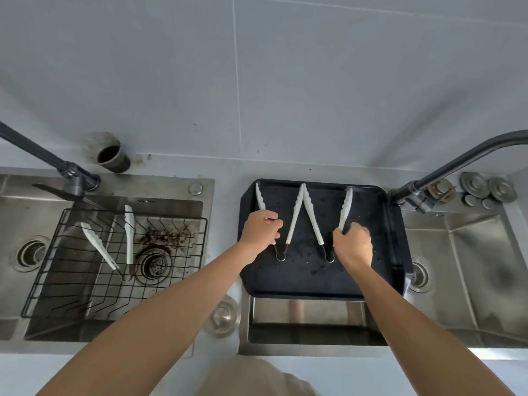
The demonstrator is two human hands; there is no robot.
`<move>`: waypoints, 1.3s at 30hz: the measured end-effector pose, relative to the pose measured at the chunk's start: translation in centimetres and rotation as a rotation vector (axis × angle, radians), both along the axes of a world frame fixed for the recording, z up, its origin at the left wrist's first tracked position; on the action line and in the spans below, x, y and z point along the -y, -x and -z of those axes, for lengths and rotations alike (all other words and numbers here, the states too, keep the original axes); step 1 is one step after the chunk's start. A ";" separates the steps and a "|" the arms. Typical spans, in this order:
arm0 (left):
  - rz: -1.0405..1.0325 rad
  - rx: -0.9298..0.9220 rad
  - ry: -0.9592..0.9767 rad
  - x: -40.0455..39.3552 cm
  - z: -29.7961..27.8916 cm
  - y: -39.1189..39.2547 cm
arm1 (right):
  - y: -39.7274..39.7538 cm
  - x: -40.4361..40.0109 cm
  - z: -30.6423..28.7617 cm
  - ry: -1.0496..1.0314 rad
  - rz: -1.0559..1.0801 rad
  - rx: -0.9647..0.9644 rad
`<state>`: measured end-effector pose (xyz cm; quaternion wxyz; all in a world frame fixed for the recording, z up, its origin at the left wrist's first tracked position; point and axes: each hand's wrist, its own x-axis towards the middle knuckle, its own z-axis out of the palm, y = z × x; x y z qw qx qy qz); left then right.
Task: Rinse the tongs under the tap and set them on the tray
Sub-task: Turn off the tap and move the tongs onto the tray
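Two white-tipped tongs lie spread open on the black tray (pixel 383 244), side by side. My left hand (pixel 261 231) is closed on the left arm of the left tongs (pixel 294 218). My right hand (pixel 353 244) grips the right arm of the right tongs (pixel 313 221). A third pair of tongs (pixel 129 227) lies in the black wire basket (pixel 71 284) inside the left sink. The left tap (pixel 68 170) reaches over that sink; no water stream is visible.
The tray rests across a steel basin between the left sink (pixel 17 221) and a right sink (pixel 471 252) with its own tap (pixel 445 170). A dark pipe stub (pixel 113 157) stands at the wall. Round metal caps (pixel 485 185) sit at the back right.
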<state>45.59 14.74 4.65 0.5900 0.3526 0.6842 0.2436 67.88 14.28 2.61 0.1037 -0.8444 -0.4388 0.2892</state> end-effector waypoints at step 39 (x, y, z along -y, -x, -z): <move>-0.455 -0.201 0.275 11.4 10.3 38.7 | 50.2 6.5 8.9 0.283 -0.602 -0.128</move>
